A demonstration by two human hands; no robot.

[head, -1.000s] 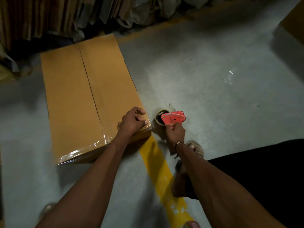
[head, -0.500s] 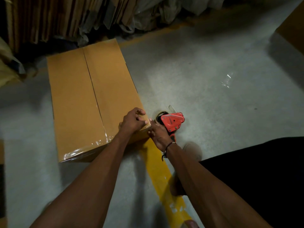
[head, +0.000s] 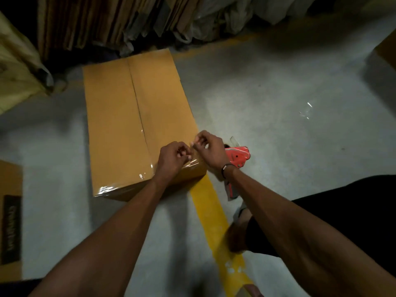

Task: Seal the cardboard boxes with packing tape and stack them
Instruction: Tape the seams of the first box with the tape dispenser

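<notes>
A brown cardboard box (head: 120, 125) lies on the grey floor, its flaps closed along a centre seam. Clear tape (head: 147, 171) runs across its near end. My left hand (head: 172, 157) and my right hand (head: 209, 150) meet at the box's near right corner, fingers pinched on the loose end of the clear tape there. The red tape dispenser (head: 237, 156) lies on the floor just right of the box, partly hidden behind my right wrist.
A yellow floor line (head: 211, 215) runs from the box toward me. Flattened cardboard sheets (head: 96, 20) and plastic bags lean along the back. Another box (head: 10, 219) sits at the left edge, one more (head: 386, 50) at the far right. A tape scrap (head: 306, 111) lies on the floor.
My right hand let go of the red dispenser, left it on the floor and moved left to the box corner. It now meets my left hand on the tape.
</notes>
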